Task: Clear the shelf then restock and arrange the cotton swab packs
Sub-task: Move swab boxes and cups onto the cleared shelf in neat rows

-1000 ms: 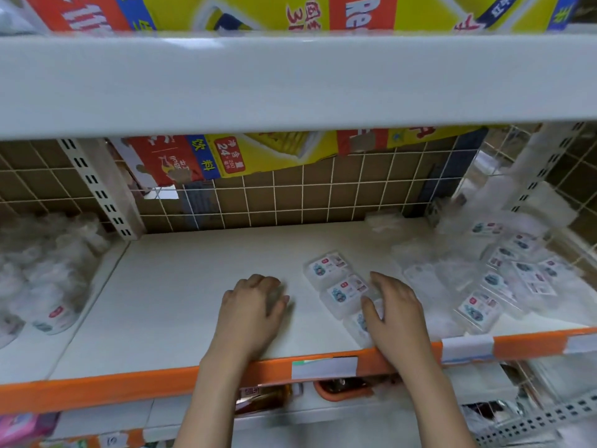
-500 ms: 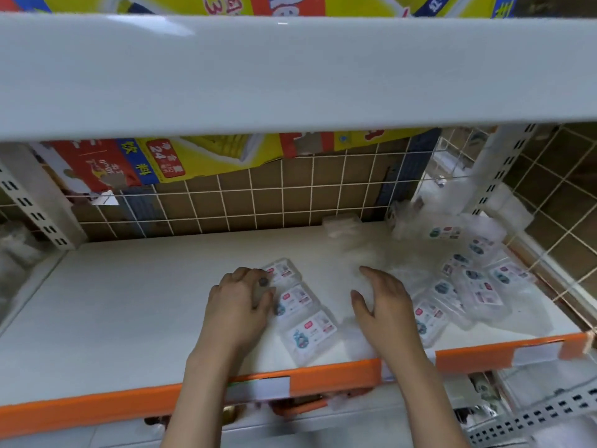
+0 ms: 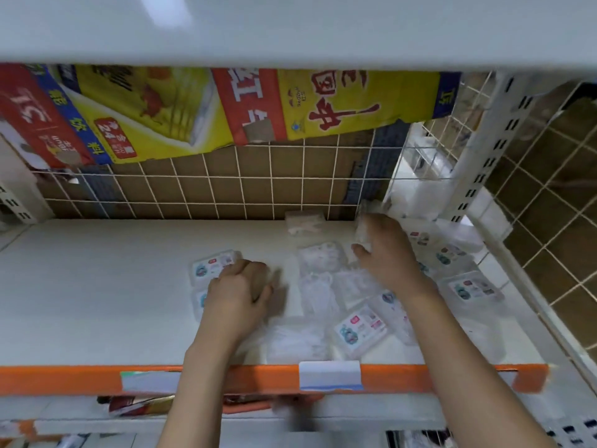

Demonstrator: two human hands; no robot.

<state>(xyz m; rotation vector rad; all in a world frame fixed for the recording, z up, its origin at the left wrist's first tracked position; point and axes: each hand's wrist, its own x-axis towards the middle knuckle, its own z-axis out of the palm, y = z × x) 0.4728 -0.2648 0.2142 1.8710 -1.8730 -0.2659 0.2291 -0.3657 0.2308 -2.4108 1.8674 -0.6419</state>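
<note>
On the white shelf (image 3: 97,286) with orange edge, clear plastic cotton swab packs (image 3: 360,329) are being arranged; the left hand (image 3: 239,292) is curled over two at centre, the right hand (image 3: 384,250) pinches one (blurred) toward upper right, to be lined up next.

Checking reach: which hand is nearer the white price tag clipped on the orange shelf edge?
Right. The right hand reaches far back above the white price tag; the left hand lies farther left.

The left hand (image 3: 237,294) hides its fingers' hold; the right hand (image 3: 384,253) and nearby packs (image 3: 318,276) blur.

Dim, soft overhead light; motion blur throughout; glare on upper shelf (image 3: 168,11); wide-angle edge bending.
</note>
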